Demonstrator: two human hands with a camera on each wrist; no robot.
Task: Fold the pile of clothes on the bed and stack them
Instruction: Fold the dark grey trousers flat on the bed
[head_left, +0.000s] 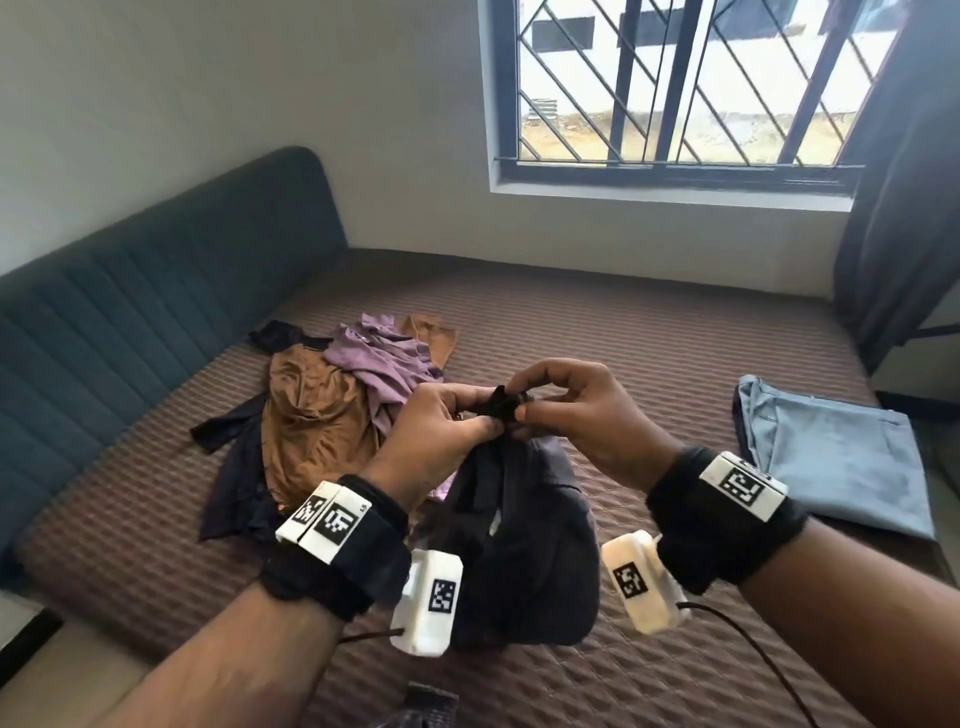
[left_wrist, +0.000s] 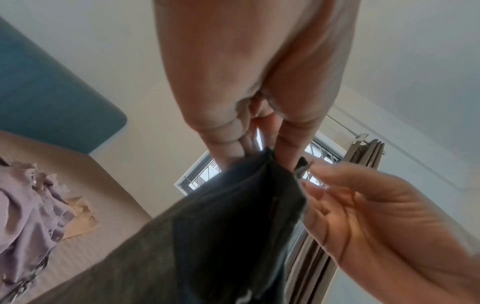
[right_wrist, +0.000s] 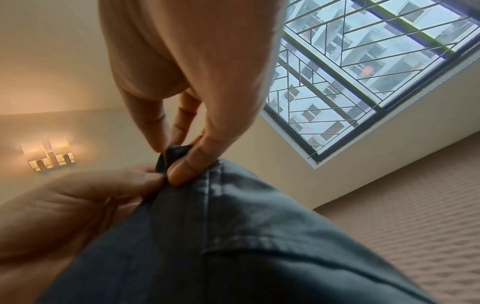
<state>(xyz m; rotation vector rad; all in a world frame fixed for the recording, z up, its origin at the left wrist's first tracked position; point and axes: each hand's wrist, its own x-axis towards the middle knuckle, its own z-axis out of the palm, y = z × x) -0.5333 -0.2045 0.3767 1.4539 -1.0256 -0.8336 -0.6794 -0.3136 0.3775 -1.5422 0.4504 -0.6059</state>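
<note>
Dark garment (head_left: 524, 545) pinched by both hands, its lower end hidden; type unclear

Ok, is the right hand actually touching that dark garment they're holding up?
Touching. The right wrist view shows the right hand pinching the top edge of the dark garment between thumb and fingertips.

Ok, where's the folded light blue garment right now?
In the head view, the folded light blue garment lies on the bed's right edge, beyond the right hand, below the dark curtain.

both hands (right_wrist: 166, 170) pinching the dark garment's (right_wrist: 233, 236) top edge (barred window (right_wrist: 363, 72) beyond)
</note>
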